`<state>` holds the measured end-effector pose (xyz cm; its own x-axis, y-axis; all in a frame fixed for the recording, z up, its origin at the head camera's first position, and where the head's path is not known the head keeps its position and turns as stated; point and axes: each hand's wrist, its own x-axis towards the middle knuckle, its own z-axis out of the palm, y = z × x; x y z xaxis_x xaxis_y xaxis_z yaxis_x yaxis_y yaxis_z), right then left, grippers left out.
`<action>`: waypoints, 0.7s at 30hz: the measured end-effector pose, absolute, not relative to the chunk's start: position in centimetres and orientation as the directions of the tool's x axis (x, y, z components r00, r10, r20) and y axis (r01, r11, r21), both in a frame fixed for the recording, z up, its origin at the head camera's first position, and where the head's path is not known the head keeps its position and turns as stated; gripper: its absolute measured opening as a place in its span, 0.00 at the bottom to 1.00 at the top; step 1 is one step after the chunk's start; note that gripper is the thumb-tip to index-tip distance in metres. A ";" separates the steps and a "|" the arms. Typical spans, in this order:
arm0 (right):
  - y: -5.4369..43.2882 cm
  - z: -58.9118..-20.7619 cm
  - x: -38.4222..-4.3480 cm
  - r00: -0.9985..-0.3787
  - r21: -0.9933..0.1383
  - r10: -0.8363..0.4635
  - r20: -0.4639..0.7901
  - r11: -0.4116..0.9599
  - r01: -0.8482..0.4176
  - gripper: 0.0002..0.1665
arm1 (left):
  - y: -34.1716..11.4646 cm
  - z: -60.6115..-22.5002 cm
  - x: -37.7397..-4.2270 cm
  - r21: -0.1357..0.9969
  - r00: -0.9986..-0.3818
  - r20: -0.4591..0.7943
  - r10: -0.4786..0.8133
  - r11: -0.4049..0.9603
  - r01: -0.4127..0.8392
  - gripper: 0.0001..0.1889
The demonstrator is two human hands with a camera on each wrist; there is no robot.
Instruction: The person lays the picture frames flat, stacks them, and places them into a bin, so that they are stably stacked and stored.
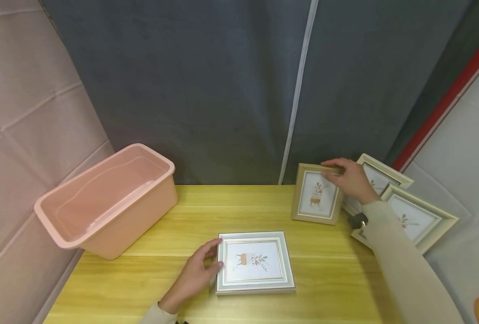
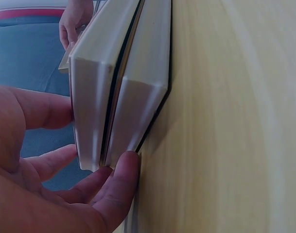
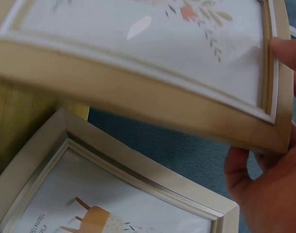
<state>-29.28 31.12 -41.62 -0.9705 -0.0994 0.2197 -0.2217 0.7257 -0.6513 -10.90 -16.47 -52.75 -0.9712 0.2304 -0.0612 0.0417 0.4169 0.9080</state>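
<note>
Right fingers partly hide the tan frame.

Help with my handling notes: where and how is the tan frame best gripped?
The tan frame is probably best taken by its top border, from above, thumb in front and fingers behind: it is roughly upright, facing the camera, so that narrow border is uppermost. The right hand holds its upper right corner.
</note>
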 end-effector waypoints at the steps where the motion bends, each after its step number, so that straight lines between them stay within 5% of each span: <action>1: 31.1 -41.6 -29.2 -0.972 -0.650 -0.098 0.215 0.728 -0.218 0.27 | -16.5 -52.8 -10.9 0.908 -0.971 -0.062 0.232 0.417 0.042 0.32; 21: 30.6 -40.7 -27.8 -0.973 -0.652 -0.171 0.155 0.722 -0.231 0.26 | -16.7 -52.7 -10.9 0.914 -0.969 -0.079 0.236 0.405 0.024 0.32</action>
<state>-27.80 30.64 -40.66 -0.9729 -0.1709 0.1554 -0.2310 0.7222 -0.6519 -10.93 -16.69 -52.74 -0.9686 0.2356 -0.0789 0.0241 0.4051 0.9140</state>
